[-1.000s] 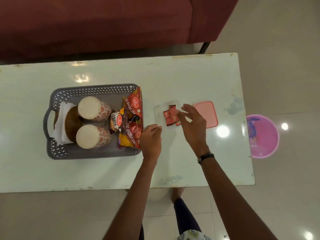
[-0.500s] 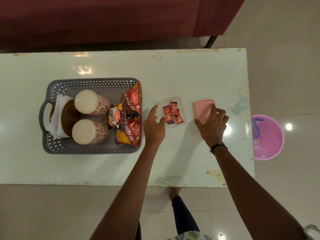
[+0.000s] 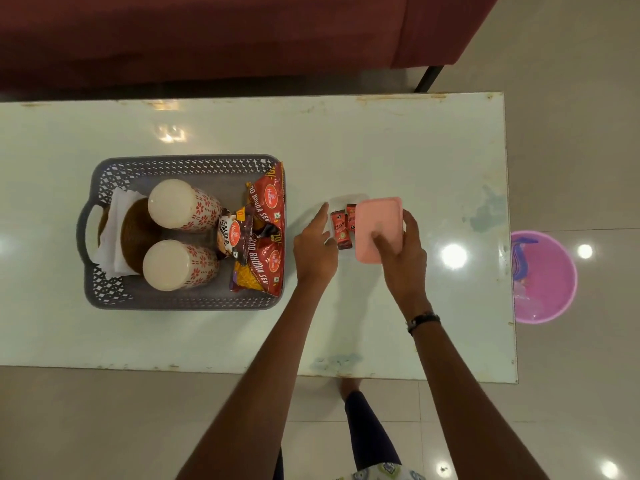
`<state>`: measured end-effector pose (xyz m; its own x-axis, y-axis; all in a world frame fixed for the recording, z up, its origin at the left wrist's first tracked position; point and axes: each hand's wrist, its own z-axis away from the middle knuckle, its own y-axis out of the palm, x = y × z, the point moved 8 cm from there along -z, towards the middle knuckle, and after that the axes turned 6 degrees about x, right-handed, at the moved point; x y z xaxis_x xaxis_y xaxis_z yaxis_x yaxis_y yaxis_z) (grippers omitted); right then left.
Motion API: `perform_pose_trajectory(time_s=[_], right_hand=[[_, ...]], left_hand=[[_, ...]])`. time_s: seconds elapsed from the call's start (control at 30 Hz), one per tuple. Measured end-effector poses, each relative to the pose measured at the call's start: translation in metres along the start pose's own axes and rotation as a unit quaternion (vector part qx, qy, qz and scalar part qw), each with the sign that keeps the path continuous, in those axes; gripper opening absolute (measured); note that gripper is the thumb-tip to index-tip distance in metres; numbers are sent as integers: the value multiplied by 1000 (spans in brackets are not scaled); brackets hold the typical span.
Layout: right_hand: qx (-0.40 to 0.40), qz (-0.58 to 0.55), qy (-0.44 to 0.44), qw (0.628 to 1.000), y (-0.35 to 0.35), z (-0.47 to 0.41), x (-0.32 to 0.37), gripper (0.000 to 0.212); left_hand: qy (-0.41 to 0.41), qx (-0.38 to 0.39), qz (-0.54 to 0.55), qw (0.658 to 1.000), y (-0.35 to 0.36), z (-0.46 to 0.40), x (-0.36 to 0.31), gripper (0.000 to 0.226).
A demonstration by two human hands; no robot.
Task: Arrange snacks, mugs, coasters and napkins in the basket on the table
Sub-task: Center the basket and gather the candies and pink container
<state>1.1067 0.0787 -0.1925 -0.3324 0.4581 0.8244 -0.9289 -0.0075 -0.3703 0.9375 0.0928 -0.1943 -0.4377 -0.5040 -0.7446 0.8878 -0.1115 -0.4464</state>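
A grey plastic basket point(image 3: 180, 303) stands on the white table point(image 3: 381, 140). In it are two upturned patterned mugs point(image 3: 180, 206), brown woven coasters point(image 3: 136, 233) on white napkins point(image 3: 116, 216), and red snack packets point(image 3: 266, 237) along its right wall. Right of the basket a small clear box point(image 3: 346, 199) holds red sachets point(image 3: 341, 230). My right hand point(image 3: 403, 251) grips a pink lid point(image 3: 375, 223) and holds it over the right part of that box. My left hand point(image 3: 315, 247) rests against the box's left side, fingers apart.
A dark red sofa point(image 3: 207, 36) runs behind the table. A pink plastic tub point(image 3: 545, 275) sits on the tiled floor past the table's right edge. My leg and foot point(image 3: 367, 427) are below the table's near edge.
My right hand picked the pink lid up from the table and carried it left over the box of sachets. My left hand stayed at the box's left side.
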Motion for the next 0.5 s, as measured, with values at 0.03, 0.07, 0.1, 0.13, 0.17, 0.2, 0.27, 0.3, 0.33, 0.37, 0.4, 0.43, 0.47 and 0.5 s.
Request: perform_pose_trajectory(time_s=[0.03,0.07,0.1,0.13,0.17,0.2,0.27,0.3,0.33,0.37,0.4,0.43,0.47,0.5], right_hand=[[-11,22,-13,1000,3,-2,2,53],[-20,46,-25,998,7,-5,3,51],[-24,59,-28,998,11,-7,3,51],[-22,62,-21,998,17,-9,4,51],[-16,59,-15,998,23,-10,3,53],[-8,52,-13,999,30,-11,4,53],[-1,40,-15,999,39,-7,5,54],[-3,37,-17,999,43,-4,5,54],[-8,37,-19,999,45,0,4,53],[-15,35,-20,999,47,3,2,52],[-27,28,-16,999,46,5,0,50],[-41,12,-6,999,44,5,-3,47],[-56,-10,9,998,41,6,-6,44],[-67,-35,26,997,38,6,-10,41]], left_hand=[[9,-4,-14,1000,-1,-1,-1,58],[14,-6,-27,1000,-1,-3,-2,56],[18,-6,-39,999,0,-5,-2,54],[20,-5,-48,999,1,-6,-1,53],[21,-4,-54,998,2,-6,-2,52],[18,-7,-54,998,2,-7,-1,51],[8,-24,-32,999,-1,-6,0,45],[4,-30,-19,999,-1,-5,1,42],[4,-32,-6,999,-1,-5,1,40],[7,-30,4,1000,0,-4,0,39],[11,-29,10,999,1,-3,0,38],[11,-33,9,999,2,-1,0,37],[4,-41,3,999,1,0,1,35],[-5,-52,1,999,0,1,3,33]])
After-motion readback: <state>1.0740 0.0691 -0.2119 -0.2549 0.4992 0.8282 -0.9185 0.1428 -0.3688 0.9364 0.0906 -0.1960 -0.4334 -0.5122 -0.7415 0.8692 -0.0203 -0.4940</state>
